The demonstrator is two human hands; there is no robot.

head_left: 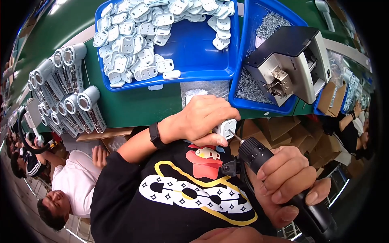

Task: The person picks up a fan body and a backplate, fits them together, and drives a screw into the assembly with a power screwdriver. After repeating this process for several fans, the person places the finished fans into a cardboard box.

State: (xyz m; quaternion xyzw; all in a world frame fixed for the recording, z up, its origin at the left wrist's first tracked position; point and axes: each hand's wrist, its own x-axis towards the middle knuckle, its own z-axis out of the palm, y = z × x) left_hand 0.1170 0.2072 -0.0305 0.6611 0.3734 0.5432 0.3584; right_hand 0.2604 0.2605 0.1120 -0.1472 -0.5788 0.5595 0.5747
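My left hand (pixel 206 119), a dark band on its wrist, is closed around a white plastic part (pixel 230 126) with small holes in its end face. Most of that part is hidden behind my fingers. My right hand (pixel 287 178) grips a black power screwdriver (pixel 255 152), its chuck pointing up and to the left. The thin bit reaches the face of the white part, at or very near one of the holes. Beyond my left hand, a blue tray (pixel 190 44) holds a heap of pale plastic plates (pixel 137 44) with holes.
A black and silver machine (pixel 287 65) stands over a blue bin (pixel 234 97) of small screws (pixel 253 87). At left, several pale blue handheld fans (pixel 87 99) lie in rows on the green table (pixel 125 109). Cardboard boxes (pixel 324 148) are at right. Nearby sits a person in white (pixel 77 174).
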